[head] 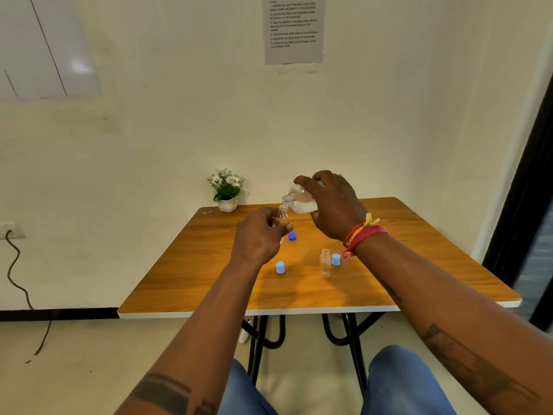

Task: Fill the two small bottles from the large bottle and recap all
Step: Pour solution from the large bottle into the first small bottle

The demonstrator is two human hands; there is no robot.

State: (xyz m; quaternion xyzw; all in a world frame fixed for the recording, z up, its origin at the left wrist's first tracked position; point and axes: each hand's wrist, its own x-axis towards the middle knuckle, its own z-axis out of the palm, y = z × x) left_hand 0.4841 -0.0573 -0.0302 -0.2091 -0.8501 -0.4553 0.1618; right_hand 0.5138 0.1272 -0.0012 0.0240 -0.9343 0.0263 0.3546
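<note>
Bench (314,292) first, its wood top bearing everything: above its far half the right hand (332,205) wraps the large bottle (302,200), tipped neck-down to the left, and the left hand (258,235) curls round a small bottle (281,215) held up so the two mouths meet. Judged from that, the first fill is in hand; whether liquid is running is too fine to see. Next move calls for righting the large bottle once the small one is full, keeping the mouths lined up till then, since both necks are narrow and a slip would spill onto the wood. Second bottle (325,262) stands open and seemingly empty under the right wrist, near enough that a dropping forearm could knock it. Plant pot (227,203) sits at the far left corner, well apart. Caps lie loose: a pale one (280,267) near the left wrist, another pale one (335,259) just beside the second bottle, a dark blue cap (292,236) just beside the left hand's fingers
</note>
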